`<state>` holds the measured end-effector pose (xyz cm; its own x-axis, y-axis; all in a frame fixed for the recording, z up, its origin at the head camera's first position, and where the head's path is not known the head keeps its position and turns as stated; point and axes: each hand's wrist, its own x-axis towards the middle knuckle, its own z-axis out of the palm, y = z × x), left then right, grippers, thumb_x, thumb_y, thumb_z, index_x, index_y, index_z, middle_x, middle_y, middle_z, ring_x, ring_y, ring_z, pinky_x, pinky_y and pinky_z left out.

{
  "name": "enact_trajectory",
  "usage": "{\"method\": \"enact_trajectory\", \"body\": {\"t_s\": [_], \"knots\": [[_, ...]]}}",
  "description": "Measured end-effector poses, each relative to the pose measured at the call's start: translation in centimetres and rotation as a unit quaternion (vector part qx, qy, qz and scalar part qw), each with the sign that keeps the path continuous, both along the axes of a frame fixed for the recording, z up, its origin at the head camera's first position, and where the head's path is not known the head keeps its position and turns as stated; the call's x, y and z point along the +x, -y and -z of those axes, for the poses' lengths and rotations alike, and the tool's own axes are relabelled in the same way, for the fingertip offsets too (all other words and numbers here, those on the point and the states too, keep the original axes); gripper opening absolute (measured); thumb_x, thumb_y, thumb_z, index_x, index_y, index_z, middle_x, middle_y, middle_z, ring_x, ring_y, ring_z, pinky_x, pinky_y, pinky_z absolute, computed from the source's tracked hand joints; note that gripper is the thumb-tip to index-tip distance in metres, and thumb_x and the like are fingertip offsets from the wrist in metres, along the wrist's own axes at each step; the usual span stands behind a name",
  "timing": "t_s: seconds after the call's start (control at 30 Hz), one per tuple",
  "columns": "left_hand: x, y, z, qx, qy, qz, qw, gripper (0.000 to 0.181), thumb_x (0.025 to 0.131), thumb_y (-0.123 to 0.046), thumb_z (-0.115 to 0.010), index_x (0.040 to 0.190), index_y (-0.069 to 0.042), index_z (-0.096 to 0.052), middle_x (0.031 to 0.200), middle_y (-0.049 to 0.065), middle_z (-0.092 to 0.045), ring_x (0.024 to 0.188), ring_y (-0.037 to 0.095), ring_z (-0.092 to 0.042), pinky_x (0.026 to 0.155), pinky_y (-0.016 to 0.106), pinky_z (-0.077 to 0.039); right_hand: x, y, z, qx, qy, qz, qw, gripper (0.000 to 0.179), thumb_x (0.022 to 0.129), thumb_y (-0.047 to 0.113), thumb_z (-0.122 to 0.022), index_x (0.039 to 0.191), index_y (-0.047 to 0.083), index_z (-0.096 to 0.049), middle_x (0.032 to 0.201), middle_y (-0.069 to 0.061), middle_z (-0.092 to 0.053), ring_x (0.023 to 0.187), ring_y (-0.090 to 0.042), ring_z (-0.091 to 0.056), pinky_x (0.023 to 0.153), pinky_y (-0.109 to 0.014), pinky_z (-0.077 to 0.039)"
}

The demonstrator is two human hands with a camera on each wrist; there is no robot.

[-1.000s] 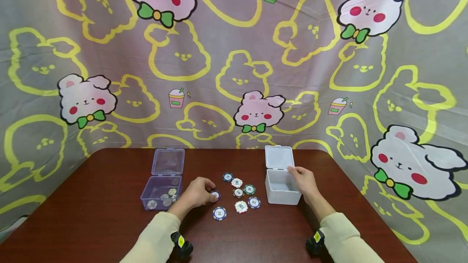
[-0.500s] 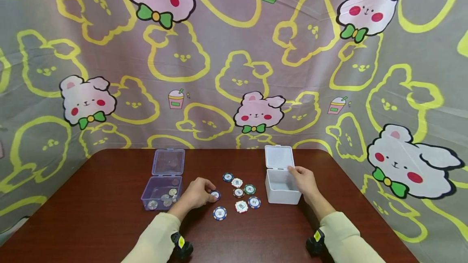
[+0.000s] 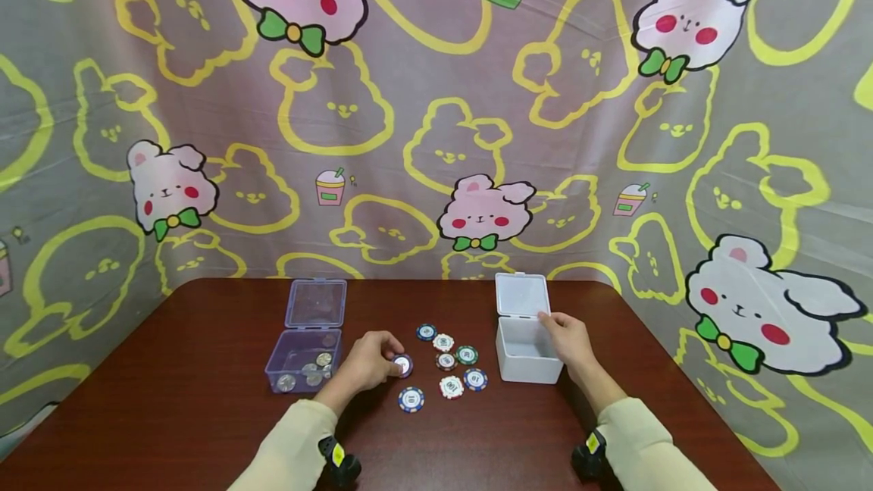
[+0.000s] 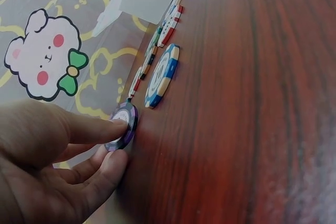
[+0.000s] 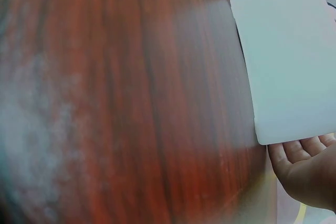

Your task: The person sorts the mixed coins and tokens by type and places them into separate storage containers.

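Between thumb and fingers, my left hand [image 3: 368,361] pinches a purple and black poker chip [image 4: 123,124]; its white face is partly covered by the thumb. The chip is tilted in the left wrist view. Just in front of it lies a blue and cream poker chip [image 3: 411,399] marked 10. My right hand [image 3: 569,338] holds the right side of a white plastic box [image 3: 530,368], fingertips at its back rim near the hinge. The box's lid [image 3: 522,295] stands up. In the right wrist view, fingers [image 5: 296,152] lie against the box's side, their tips hidden.
Several more poker chips lie loosely grouped between the hands, among them a green one [image 3: 467,355] and a red-edged white one [image 3: 452,387]. A clear purple box [image 3: 278,361], lid raised, holds several coins [image 3: 314,377] at left. A patterned curtain [image 3: 382,97] hangs behind the table [image 3: 470,445].
The purple chip shows a little more of its face at the left fingertips. My right hand and both boxes keep their places; the head view shifts slightly.
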<state>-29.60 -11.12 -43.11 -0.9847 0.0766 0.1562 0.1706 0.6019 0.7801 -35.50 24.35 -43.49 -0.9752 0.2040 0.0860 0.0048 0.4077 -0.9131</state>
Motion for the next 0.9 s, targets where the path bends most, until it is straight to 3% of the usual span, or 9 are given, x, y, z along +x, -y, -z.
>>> {"method": "enact_trajectory", "body": {"t_s": [0.23, 0.47, 0.9], "knots": [[0.2, 0.0, 0.3, 0.037, 0.007, -0.002, 0.9993, 0.024, 0.072, 0.012, -0.081, 0.086, -0.002, -0.067, 0.073, 0.005, -0.056, 0.052, 0.016, -0.06, 0.049, 0.028, -0.053, 0.1, 0.0, 0.1, -0.004, -0.004, -0.002, 1.0, 0.041, 0.102, 0.03, -0.059, 0.112, -0.009, -0.066, 0.091, -0.01, -0.057, 0.091, -0.025, -0.044, 0.072, -0.034, -0.036], [0.5, 0.0, 0.4, 0.052, -0.003, 0.008, 0.9986, 0.021, 0.074, 0.011, -0.079, 0.085, -0.002, -0.068, 0.071, 0.004, -0.058, 0.052, 0.016, -0.058, 0.048, 0.028, -0.051, 0.2, -0.2, 0.1, -0.008, 0.001, -0.011, 0.9999, 0.043, 0.102, 0.032, -0.058, 0.115, -0.009, -0.065, 0.105, -0.016, -0.059, 0.1, -0.029, -0.046, 0.077, -0.037, -0.037], [1.4, 0.0, 0.3, 0.109, 0.001, 0.044, 0.9931, 0.015, 0.077, 0.013, -0.075, 0.088, 0.006, -0.068, 0.068, 0.006, -0.059, 0.053, 0.016, -0.055, 0.05, 0.034, -0.052, 0.3, -0.5, 0.2, -0.012, 0.004, -0.019, 0.9997, 0.046, 0.103, 0.032, -0.058, 0.119, -0.01, -0.063, 0.114, -0.02, -0.058, 0.104, -0.031, -0.045, 0.08, -0.039, -0.037]]}}
